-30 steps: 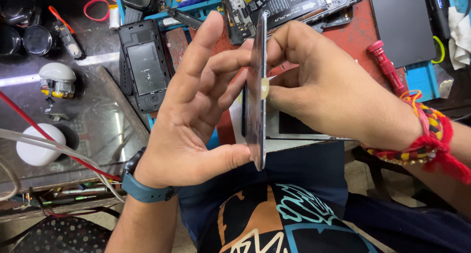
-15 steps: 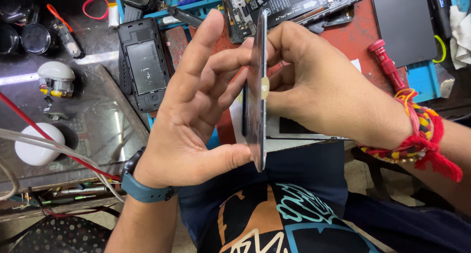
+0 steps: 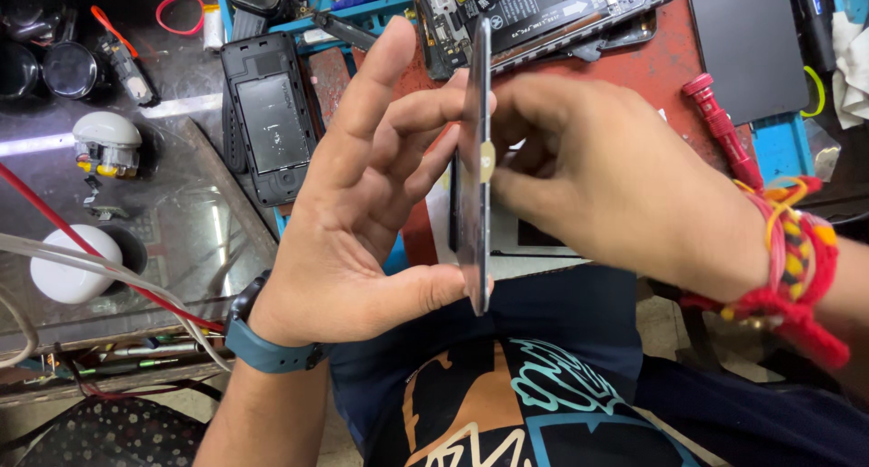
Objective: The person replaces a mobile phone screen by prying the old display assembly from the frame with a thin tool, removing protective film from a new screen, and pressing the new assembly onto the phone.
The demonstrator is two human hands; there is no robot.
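Note:
I hold a thin phone panel point(image 3: 474, 114) edge-on and upright in front of my chest. My left hand point(image 3: 362, 214) braces it from the left, thumb at its lower end and fingertips along its side. My right hand point(image 3: 606, 177) grips it from the right, fingers pinched near a small round yellowish pick point(image 3: 487, 162) wedged at the panel's edge. A blue watch sits on my left wrist and red thread bands on my right wrist.
An opened phone with exposed battery point(image 3: 534, 10) lies on the red mat point(image 3: 652, 69) beyond my hands. A black phone frame point(image 3: 270, 119) lies at left, a red screwdriver point(image 3: 720, 128) at right. A white cup point(image 3: 68, 268), red cable and small tools crowd the left bench.
Both hands and the panel stay almost still. My right hand's fingers have shifted slightly along the panel's edge near the pick.

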